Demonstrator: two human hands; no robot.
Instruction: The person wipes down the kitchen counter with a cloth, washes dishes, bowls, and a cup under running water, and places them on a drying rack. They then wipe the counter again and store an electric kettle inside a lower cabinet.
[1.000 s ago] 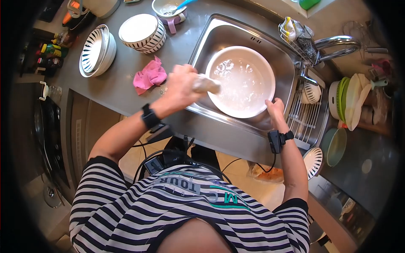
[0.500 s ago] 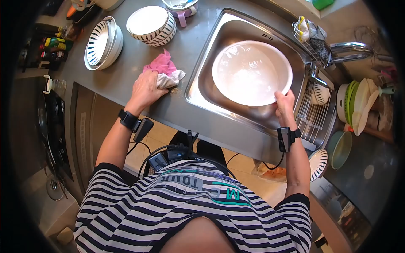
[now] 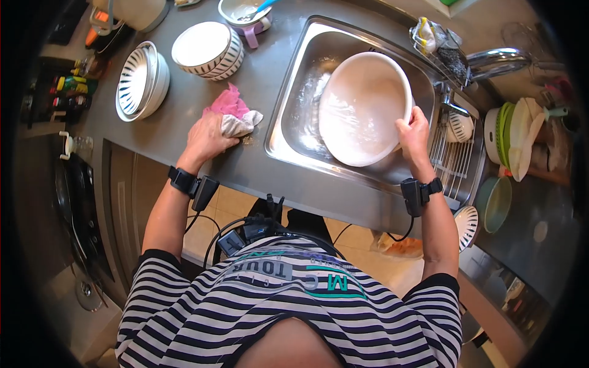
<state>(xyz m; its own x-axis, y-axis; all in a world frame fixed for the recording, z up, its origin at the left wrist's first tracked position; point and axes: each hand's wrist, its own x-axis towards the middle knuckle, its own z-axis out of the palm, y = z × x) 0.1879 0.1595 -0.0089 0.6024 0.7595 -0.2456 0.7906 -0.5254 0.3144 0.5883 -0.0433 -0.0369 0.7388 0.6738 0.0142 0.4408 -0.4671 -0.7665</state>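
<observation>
In the sink [image 3: 287, 138] a large white basin [image 3: 362, 107] is tilted toward the left, with some water shining inside it. My right hand [image 3: 416, 138] grips the basin's right rim, thumb on the inside. Water glistens on the sink floor left of the basin. On the grey counter, my left hand [image 3: 207, 138] is closed around a bunched cloth, with a pink part [image 3: 227, 101] and a whitish part [image 3: 243, 124] sticking out past the fingers. A small patch of brownish crumbs [image 3: 248, 140] lies beside the cloth.
Stacked patterned bowls [image 3: 208, 55] and a nested set of tilted bowls [image 3: 144, 83] stand behind my left hand. A lilac-handled cup [image 3: 248, 15] is at the back. Right of the sink are a faucet [image 3: 500, 59], a wire rack [image 3: 453, 162] and a green bowl [image 3: 494, 205].
My right hand has raised the basin's right side, tipping it from nearly level to leftward, and water has spread on the sink floor. My left hand stays on the cloth.
</observation>
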